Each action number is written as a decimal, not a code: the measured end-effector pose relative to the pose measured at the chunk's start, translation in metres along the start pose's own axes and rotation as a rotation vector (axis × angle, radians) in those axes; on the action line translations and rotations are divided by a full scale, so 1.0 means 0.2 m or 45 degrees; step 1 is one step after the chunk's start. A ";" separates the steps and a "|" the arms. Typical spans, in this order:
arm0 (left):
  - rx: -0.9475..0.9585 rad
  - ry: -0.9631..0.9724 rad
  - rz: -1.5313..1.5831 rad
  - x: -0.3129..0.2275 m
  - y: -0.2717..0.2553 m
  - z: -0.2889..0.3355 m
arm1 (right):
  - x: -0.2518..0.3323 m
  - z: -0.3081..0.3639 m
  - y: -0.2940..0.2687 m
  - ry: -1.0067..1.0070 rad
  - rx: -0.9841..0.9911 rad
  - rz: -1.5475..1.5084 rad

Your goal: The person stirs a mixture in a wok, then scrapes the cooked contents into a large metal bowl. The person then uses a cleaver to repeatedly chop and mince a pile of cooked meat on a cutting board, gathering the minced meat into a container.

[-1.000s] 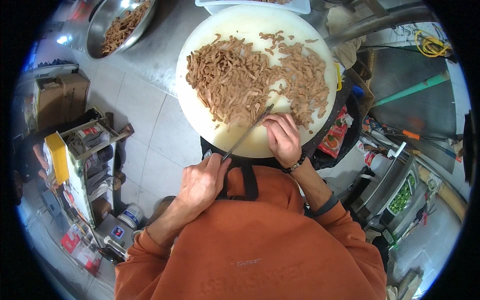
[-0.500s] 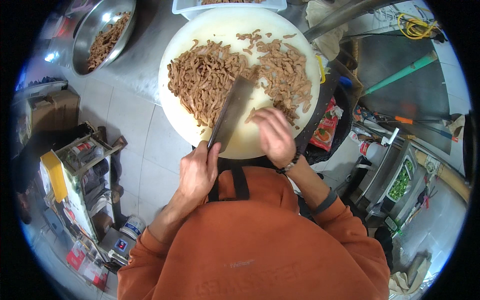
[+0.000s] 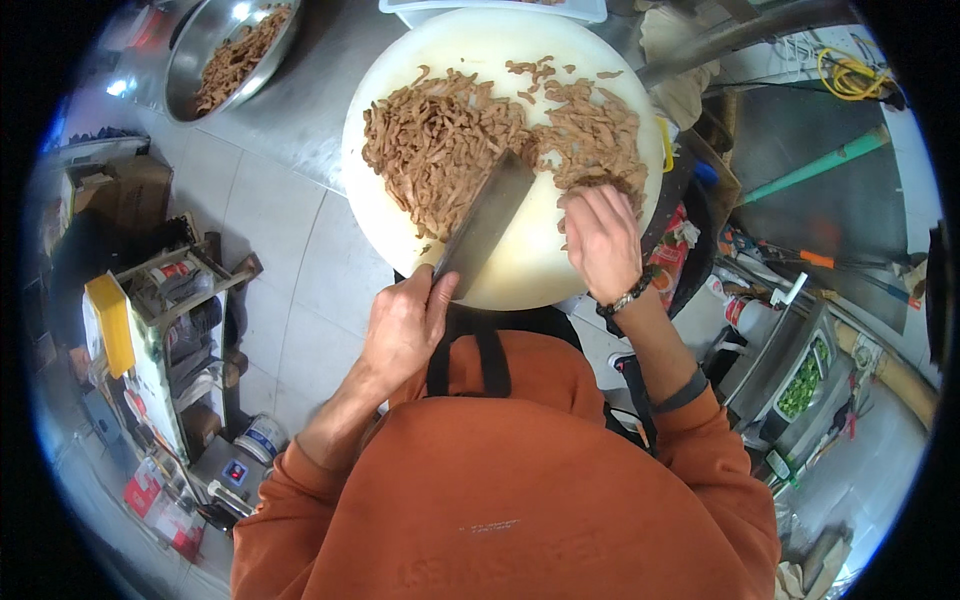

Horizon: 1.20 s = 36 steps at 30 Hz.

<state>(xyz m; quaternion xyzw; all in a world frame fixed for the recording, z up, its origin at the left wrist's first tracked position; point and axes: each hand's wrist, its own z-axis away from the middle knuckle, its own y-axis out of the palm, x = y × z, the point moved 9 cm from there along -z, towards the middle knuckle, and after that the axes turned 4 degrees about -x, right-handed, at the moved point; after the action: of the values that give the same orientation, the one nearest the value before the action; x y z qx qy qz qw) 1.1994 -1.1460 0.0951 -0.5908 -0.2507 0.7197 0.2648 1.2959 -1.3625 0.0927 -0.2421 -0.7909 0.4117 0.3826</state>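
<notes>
My left hand [image 3: 405,322] is closed round the handle of a cleaver [image 3: 492,218]. Its broad blade slants up and right across a round white cutting board [image 3: 535,275], along the edge of a large pile of brown meat strips [image 3: 435,140]. To the right lies a looser spread of meat strips [image 3: 590,125]. Over the near edge of that spread, my right hand [image 3: 607,248] has its fingers bent together against the meat; the fingertips are partly hidden among the strips.
A steel bowl [image 3: 277,68] with more meat stands at the far left on the metal table [image 3: 335,85]. Behind the board is a white tray [image 3: 500,14]. A red packet [image 3: 670,262] sits right of the board. Chopped greens fill a metal container [image 3: 803,385] farther right.
My right hand has moved right and slightly away from me, from the bare board beside the blade onto the right-hand meat. The cleaver stays in my left hand. The whole view has shifted slightly.
</notes>
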 end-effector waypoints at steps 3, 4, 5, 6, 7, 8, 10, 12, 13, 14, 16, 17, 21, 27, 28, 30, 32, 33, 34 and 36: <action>0.026 -0.091 0.014 0.03 0.00 0.01 | 0.14 0.06 0.02 -0.100 -0.094 -0.192; 0.017 -0.055 0.017 0.02 0.00 0.01 | 0.19 0.08 0.05 -0.135 -0.107 -0.270; 0.007 -0.043 0.015 0.02 -0.01 0.01 | 0.22 0.11 0.09 -0.137 -0.077 -0.321; -0.003 -0.032 0.013 0.01 -0.01 0.01 | 0.24 0.13 0.12 -0.138 -0.037 -0.370; 0.015 -0.015 0.001 0.01 -0.02 0.02 | 0.24 0.15 0.13 -0.117 -0.065 -0.378; 0.029 0.002 -0.013 0.00 -0.02 0.03 | 0.24 0.17 0.13 -0.100 -0.096 -0.388; 0.052 0.017 -0.039 -0.01 -0.04 0.07 | 0.23 0.20 0.13 -0.063 -0.117 -0.409; 0.078 0.047 -0.056 -0.03 -0.05 0.10 | 0.21 0.22 0.14 -0.015 -0.116 -0.403; 0.099 0.041 -0.067 -0.04 -0.05 0.12 | 0.20 0.22 0.14 0.001 -0.139 -0.402; 0.120 0.034 -0.079 -0.04 -0.06 0.14 | 0.20 0.22 0.14 0.008 -0.126 -0.401; 0.132 0.083 -0.138 -0.06 -0.08 0.17 | 0.19 0.22 0.15 0.016 -0.107 -0.395; 0.127 0.139 -0.182 -0.08 -0.09 0.18 | 0.19 0.22 0.15 0.007 -0.116 -0.410; 0.213 0.163 -0.320 -0.07 -0.04 0.17 | 0.19 0.23 0.16 0.018 -0.105 -0.425; 0.006 0.101 -0.119 -0.08 0.03 0.03 | 0.19 0.18 0.08 0.029 -0.087 -0.423; 0.000 0.094 -0.105 -0.07 0.03 0.03 | 0.15 0.17 0.02 0.082 -0.173 -0.358; -0.042 0.058 -0.087 -0.07 -0.02 0.06 | 0.04 0.16 -0.12 0.176 -0.317 -0.238; 0.056 0.087 -0.064 -0.07 -0.02 0.08 | -0.10 0.15 -0.16 0.343 -0.268 -0.068; 0.112 0.118 -0.063 -0.07 -0.02 0.08 | -0.13 0.14 -0.14 0.325 -0.188 -0.040; 0.163 0.144 -0.064 -0.07 0.00 0.07 | -0.13 0.13 -0.13 0.255 -0.142 -0.045; 0.118 0.144 -0.050 -0.05 0.01 0.03 | -0.13 0.10 -0.10 0.154 -0.040 -0.060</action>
<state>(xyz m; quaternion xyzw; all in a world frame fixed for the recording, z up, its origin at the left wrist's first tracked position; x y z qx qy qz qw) 1.1942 -1.1535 0.1022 -0.6126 -0.2134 0.6906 0.3197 1.2934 -1.4016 0.0922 -0.2538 -0.7781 0.3749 0.4355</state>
